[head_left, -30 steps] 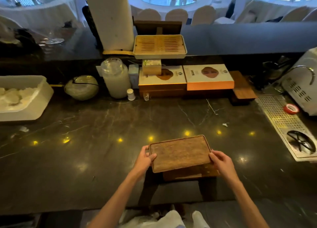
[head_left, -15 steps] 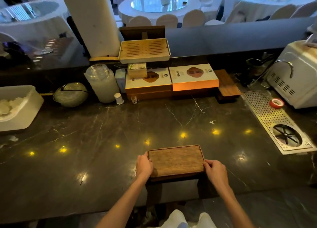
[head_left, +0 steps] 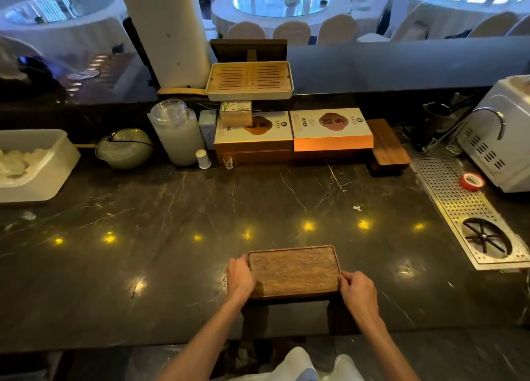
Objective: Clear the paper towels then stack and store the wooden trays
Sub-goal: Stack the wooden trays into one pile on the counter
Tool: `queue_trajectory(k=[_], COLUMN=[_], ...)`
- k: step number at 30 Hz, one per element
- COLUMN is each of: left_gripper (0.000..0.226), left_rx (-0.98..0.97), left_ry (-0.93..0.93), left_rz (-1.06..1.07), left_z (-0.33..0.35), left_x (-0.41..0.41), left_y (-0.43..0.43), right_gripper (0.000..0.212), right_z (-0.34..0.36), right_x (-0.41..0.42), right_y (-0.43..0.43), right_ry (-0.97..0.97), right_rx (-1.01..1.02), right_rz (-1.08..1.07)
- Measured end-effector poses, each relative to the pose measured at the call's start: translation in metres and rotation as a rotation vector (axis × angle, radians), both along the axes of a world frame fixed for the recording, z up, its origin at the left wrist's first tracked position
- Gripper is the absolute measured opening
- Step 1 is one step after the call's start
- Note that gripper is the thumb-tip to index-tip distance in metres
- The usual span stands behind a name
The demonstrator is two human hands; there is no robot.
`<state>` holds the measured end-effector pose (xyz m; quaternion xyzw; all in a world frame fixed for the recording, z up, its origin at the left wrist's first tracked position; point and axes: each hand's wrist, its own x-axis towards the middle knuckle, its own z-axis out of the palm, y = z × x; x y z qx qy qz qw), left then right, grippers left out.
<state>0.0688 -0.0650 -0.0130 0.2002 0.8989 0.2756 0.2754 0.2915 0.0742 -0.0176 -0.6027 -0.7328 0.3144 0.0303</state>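
Observation:
A dark wooden tray [head_left: 294, 271] lies flat on the black marble counter [head_left: 200, 208] near its front edge, and whether another tray sits under it is hidden. My left hand [head_left: 240, 277] grips its left short edge, fingers curled over the rim. At the right front corner, my right hand [head_left: 357, 293] pinches the edge with its fingertips. Another wooden tray or board [head_left: 387, 145] rests at the back right beside the boxes. A white bin [head_left: 43, 174] holding crumpled white paper stands at the far left.
Along the back stand a slatted bamboo tray [head_left: 249, 81] on a small box, two orange gift boxes [head_left: 329, 131], a plastic jar [head_left: 179, 134] and a round green bowl [head_left: 124, 148]. A perforated metal drain [head_left: 459, 205] with red tape [head_left: 471, 181] and a white machine [head_left: 502, 139] occupy the right.
The tray held above another one a second ago has come down level onto it, so only the top tray shows. Both hands stayed on its ends.

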Motion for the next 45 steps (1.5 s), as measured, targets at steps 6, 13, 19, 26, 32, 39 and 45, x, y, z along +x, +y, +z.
queue_trajectory(k=[6,13,19,26,32,39,45], left_gripper=[0.029,0.039,0.047,0.062,0.061,0.052,0.063], left_rx=[-0.02,-0.058,-0.057,0.136,0.221,-0.021,-0.248], left_ry=[-0.018,-0.305,-0.476,-0.337,-0.089,0.292,0.565], left_rz=[-0.009,0.116,0.182,0.059,-0.116,-0.437,-0.53], left_z=[-0.004,-0.004,-0.003,-0.001,-0.001,0.011,0.016], left_x=[0.0,-0.013,-0.02,-0.024,-0.015,0.0,0.026], left_y=[0.003,0.008,0.011,0.004,-0.011,-0.01,0.011], right_gripper=[0.027,0.051,0.061,0.073,0.06,0.056,0.061], right_z=[-0.001,-0.006,-0.004,0.006,0.004,0.007,0.019], right_x=[0.002,-0.003,-0.026,-0.016,-0.006,-0.011,-0.042], right_y=[0.007,0.028,0.039,0.05,0.039,0.031,-0.002], right_ry=[0.007,0.162,0.275,0.406,0.423,0.168,-0.227], right_rx=[-0.045,-0.284,-0.541,-0.486,-0.29,-0.047,0.384], right_rz=[0.042,0.021,-0.047,-0.047,0.109,0.314,0.572])
